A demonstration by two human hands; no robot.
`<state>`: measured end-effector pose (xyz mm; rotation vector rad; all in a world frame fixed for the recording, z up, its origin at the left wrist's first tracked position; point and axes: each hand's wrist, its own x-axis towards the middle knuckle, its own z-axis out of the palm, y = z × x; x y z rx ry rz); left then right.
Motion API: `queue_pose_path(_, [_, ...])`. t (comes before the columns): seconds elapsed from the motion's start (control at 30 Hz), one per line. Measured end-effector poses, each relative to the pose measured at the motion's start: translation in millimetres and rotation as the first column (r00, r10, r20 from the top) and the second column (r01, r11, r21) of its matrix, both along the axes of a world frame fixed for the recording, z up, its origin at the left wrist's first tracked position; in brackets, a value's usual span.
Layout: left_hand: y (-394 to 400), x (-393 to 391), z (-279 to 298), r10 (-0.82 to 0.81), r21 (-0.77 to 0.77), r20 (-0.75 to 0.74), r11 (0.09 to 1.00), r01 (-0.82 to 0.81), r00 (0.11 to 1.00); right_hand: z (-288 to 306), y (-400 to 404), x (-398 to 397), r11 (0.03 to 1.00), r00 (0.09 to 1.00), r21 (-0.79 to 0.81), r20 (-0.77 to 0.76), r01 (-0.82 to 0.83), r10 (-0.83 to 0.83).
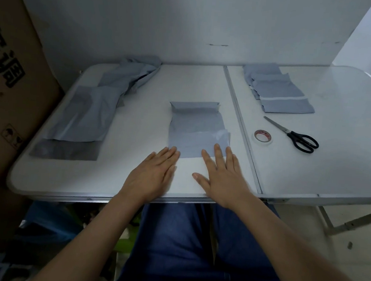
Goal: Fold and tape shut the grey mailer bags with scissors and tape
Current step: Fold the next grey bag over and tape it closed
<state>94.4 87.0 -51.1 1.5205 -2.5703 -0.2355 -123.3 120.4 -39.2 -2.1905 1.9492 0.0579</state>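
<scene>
While one grey mailer bag (197,132) lies mid-counter, partly folded, with both hands flat at its near edge, task looks well under way but far from finished. Far end of that bag already turned over into a raised flap; near end doubled up too, with what may be a clear strip or liner showing at its right corner, though too dim to say for certain. Left hand (153,177) spread and relaxed, fingertips just touching the bag's near left corner, grasping nothing. Right hand (219,175) likewise flat with straight fingers, resting on the bag's near right part, pressing rather than gripping.

Done so far, judging by the layout: small stack of folded bags (280,92) at the far right of the counter (133,180). Left to do: loose pile of unfolded bags (90,111) on the left side, several deep. Tape roll (262,137) and scissors (294,136) lying untouched just right of the bag in hand, beyond the counter's seam. Taping of the current bag not yet begun; probably next a crease pressed flat, then a reach for the tape.
</scene>
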Motion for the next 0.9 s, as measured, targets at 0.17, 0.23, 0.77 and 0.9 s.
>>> queue_pose_path(0.17, [5.7, 10.3, 4.9, 0.081, -0.045, 0.062, 0.996, -0.078, 0.995, 0.0, -0.2, -0.2, 1.0, 1.0, 0.0, 0.002, -0.005, 0.005])
queue_pose_path(0.23, [5.9, 6.2, 10.2, 0.135, -0.105, 0.077, 0.986, -0.127, 0.988, 1.2, -0.4, -0.4, 1.0, 1.0, 0.008, 0.002, -0.011, 0.011])
queue_pose_path(0.77, [-39.1, -47.4, -2.0, 0.05, -0.042, -0.066, 0.998, -0.053, 0.997, 19.2, -17.2, 15.7, 0.968, 0.998, -0.252, 0.059, 0.01, 0.005])
queue_pose_path(0.9, [-37.1, -47.8, -1.6, 0.055, -0.012, -0.075, 0.998, -0.056, 0.996, 38.7, -46.2, 29.3, 0.962, 0.999, -0.274, 0.037, -0.001, 0.012])
